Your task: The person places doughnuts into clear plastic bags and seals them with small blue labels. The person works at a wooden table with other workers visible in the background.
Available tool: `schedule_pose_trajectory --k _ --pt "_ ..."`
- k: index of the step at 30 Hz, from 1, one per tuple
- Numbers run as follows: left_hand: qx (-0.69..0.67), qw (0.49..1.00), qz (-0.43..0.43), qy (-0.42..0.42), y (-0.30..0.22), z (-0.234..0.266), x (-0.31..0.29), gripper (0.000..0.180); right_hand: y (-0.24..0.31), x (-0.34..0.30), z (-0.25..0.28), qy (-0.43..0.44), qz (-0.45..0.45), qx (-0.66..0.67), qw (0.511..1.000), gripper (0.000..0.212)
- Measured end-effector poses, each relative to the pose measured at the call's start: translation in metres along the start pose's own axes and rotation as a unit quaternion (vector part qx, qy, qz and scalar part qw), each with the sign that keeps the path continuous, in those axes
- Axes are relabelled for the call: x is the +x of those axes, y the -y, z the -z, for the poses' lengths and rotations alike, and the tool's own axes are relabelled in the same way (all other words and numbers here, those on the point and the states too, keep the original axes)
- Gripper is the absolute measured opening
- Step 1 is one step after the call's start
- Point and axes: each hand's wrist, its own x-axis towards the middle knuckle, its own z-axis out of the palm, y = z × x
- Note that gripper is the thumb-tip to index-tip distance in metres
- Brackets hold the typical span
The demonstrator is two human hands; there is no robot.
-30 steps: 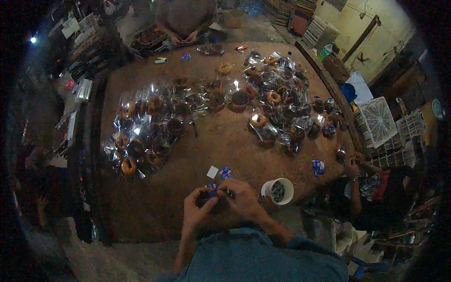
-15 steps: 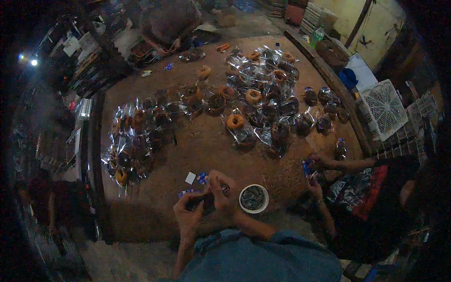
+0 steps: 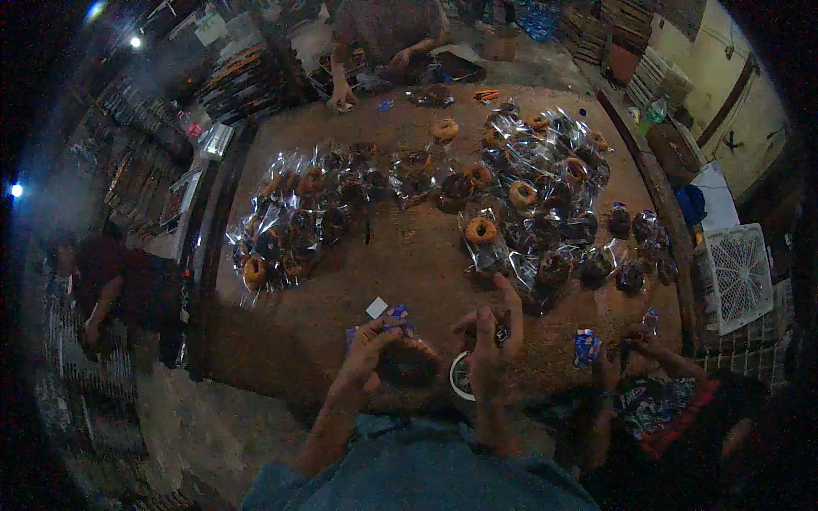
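So the dark round bundle [image 3: 411,364] was at the near edge of the surface [image 3: 409,260], up in front of the person's blue-green top [image 3: 417,464]. Going clockwise from that bundle, with 12 pointing straight away from the wearer: the left hand [image 3: 369,349] sat at 9 o'clock, thumb and fingers pinching the bundle's edge. Right hand [image 3: 487,345] was at 3, index finger poking up and the others curled by something small and shiny, too blurry to tell if it was gripped. Partly hidden under that hand, a white tub [image 3: 454,386].

Close by, there were blue printed pieces [image 3: 399,316] around 12 and a white card [image 3: 377,307] at 11. Further out, one heap of clear-wrapped rings [image 3: 294,213] lay at 11, a bigger heap [image 3: 545,200] at 1. A co-worker's hands [image 3: 637,338] were at 3, near a blue packet [image 3: 586,347], with a white plastic crate [image 3: 738,277] past them toward 2.
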Motion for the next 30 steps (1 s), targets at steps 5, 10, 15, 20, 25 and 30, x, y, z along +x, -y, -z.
schedule_pose_trajectory --k 5,10,15,20,25,30 --pt "0.082 0.995 -0.04 0.025 -0.014 0.0 0.034 0.018 -0.038 0.005 0.012 0.233 0.066 -0.266 0.933 0.046" --pt "0.181 0.979 -0.066 0.07 -0.001 0.021 0.113 0.022 -0.022 0.018 0.052 -0.078 -0.232 -0.093 0.965 0.049" --pt "0.517 0.837 -0.157 -0.092 -0.026 0.072 0.305 0.032 0.01 0.027 0.117 -0.296 -0.049 0.181 0.937 0.044" --pt "0.626 0.642 -0.402 -0.187 -0.035 0.067 0.438 0.058 -0.04 -0.021 0.132 -0.276 -0.12 -0.205 0.931 0.034" --pt "0.777 0.549 -0.254 -0.175 -0.015 0.054 0.422 0.074 -0.048 -0.048 0.09 -0.265 -0.125 -0.095 0.951 0.018" --pt "0.809 0.53 -0.233 -0.101 0.005 0.062 0.359 0.084 -0.034 -0.022 0.043 -0.137 -0.118 -0.259 0.949 0.014"
